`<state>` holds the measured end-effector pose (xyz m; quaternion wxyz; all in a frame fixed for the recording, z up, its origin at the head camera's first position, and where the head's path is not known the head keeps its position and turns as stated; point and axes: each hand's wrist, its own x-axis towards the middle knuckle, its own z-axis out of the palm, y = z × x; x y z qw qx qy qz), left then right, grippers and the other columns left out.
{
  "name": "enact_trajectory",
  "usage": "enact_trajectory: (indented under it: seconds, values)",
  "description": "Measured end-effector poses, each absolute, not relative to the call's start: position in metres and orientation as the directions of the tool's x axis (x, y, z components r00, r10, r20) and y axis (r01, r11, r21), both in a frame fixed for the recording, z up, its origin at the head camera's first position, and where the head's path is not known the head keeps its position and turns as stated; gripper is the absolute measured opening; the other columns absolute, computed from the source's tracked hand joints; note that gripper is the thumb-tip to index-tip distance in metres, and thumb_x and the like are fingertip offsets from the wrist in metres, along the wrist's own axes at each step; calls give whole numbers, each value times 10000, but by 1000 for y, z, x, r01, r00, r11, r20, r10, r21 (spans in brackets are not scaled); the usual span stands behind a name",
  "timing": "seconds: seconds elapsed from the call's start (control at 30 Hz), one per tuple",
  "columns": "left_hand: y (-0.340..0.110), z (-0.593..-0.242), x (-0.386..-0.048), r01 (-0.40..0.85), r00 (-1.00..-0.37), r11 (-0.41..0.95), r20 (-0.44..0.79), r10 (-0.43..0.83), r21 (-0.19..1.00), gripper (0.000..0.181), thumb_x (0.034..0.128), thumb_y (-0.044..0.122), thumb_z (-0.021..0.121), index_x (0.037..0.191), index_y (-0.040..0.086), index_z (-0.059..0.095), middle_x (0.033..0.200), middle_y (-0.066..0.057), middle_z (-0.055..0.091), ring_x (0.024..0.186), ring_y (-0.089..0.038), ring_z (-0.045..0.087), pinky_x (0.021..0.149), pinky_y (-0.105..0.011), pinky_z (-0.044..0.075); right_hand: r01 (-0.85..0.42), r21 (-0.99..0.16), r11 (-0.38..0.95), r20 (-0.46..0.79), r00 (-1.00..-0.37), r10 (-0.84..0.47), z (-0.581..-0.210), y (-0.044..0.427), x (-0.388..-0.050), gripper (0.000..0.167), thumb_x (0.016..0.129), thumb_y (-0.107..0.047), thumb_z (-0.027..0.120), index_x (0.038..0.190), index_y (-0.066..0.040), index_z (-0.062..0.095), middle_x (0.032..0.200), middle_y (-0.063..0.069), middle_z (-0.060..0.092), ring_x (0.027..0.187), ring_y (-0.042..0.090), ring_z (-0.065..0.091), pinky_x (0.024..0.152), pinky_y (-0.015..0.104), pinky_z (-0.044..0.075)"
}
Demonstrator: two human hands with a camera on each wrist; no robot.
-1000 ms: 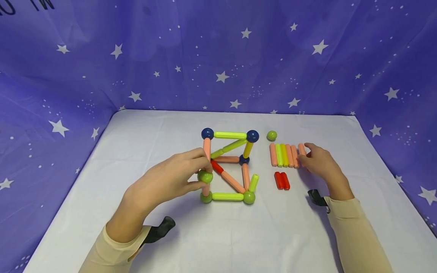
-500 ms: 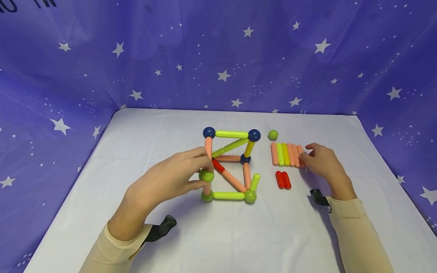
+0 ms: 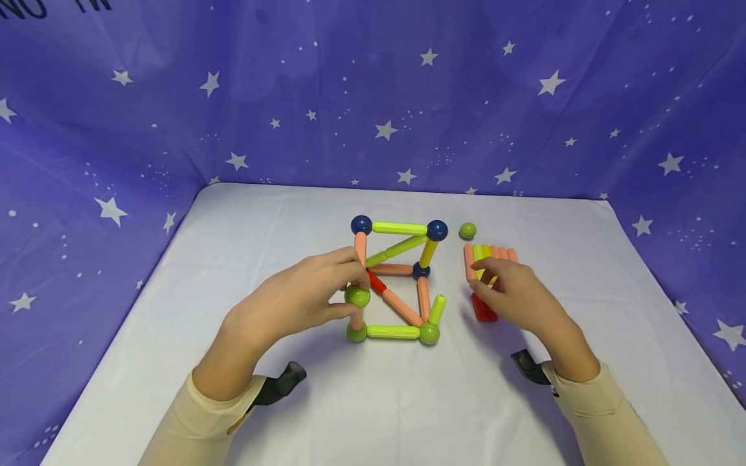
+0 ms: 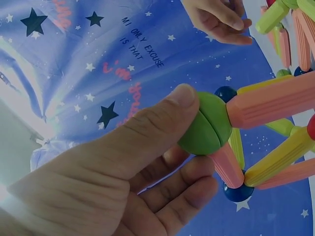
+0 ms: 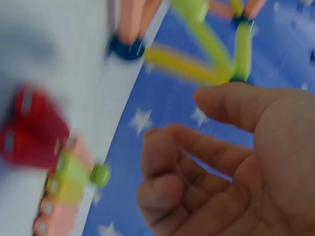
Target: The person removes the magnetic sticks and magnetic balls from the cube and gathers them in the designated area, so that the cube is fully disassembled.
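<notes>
The half-built frame of ridged coloured sticks and glossy balls stands on the white cloth-covered table, and building it up appears to be the work in hand. At its near left upper corner, the left hand pinches a glossy lime-green ball between thumb and fingers. Peach sticks join that ball, one upright beneath it, so the hand seems to be steadying this corner.

The right hand is off the frame's right side, above the loose parts. Its fingers are bent and its thumb stands apart from them, with nothing visible between; whether it touches anything below is hard to tell.

At the frame's near right corner, a short-looking lime-yellow stick rises from a green ball, its upper end bare. This looks like the unfinished corner: the next move probably calls for a ball on that tip, then sticks linking it to its neighbours. A spare green ball lies right of the frame's far end. Nearer, also to the frame's right, are the row of peach, lime and yellow sticks, partly covered by the hand, and the short red sticks. The left hand's hold should stay gentle, since a tug could part the joints.
</notes>
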<state>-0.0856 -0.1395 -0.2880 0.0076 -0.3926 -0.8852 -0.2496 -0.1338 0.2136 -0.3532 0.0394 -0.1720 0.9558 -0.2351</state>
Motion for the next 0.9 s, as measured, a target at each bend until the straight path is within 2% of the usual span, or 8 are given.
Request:
enact_trajectory:
  seconds: [0.13,0.27,0.4,0.5,0.67,0.9]
  values:
    - [-140,-289,-87,697,-692,567,203,693,439,320,721,280,848,972,199,666,978,106,525,802,-37,521,689,-202,473,-440,-479,760,28,-872,-488,-357,190,-116,374,921,-197,653,1287,-141,597,992,-3,645,741,116,562,623,299,483]
    - [-139,-289,-87,696,-695,577,198,691,428,320,722,282,847,972,194,667,975,104,523,806,-42,519,689,-204,472,-519,-446,729,39,-825,-564,-363,178,-108,375,917,-136,626,1291,-150,604,1060,-18,611,749,122,524,619,272,463]
    - [-137,-290,-87,693,-699,585,194,688,421,310,726,287,847,958,196,664,966,107,519,800,-42,518,688,-208,469,-554,-405,727,58,-809,-584,-368,176,-105,323,899,-77,634,1221,-107,631,1013,-27,603,714,118,491,608,257,441]
    - [-136,-289,-86,693,-699,584,193,689,423,301,730,274,850,953,196,662,968,106,518,795,-39,521,689,-209,469,-550,-406,730,68,-815,-576,-369,178,-101,290,879,-73,679,1162,-116,628,978,-39,592,699,110,485,594,248,431]
    - [-136,-289,-85,695,-700,589,197,687,412,294,737,266,848,952,196,660,964,106,516,796,-37,520,693,-209,468,-576,-412,707,92,-798,-596,-368,181,-97,245,821,-87,774,978,-161,600,861,-73,556,685,128,516,590,245,441]
    - [-138,-289,-84,697,-700,590,203,685,408,293,733,273,847,940,199,654,961,107,513,794,-41,514,687,-210,465,-632,-390,670,-43,-714,-699,-374,190,-87,219,808,-75,789,995,-170,727,894,-117,565,762,28,526,675,216,502]
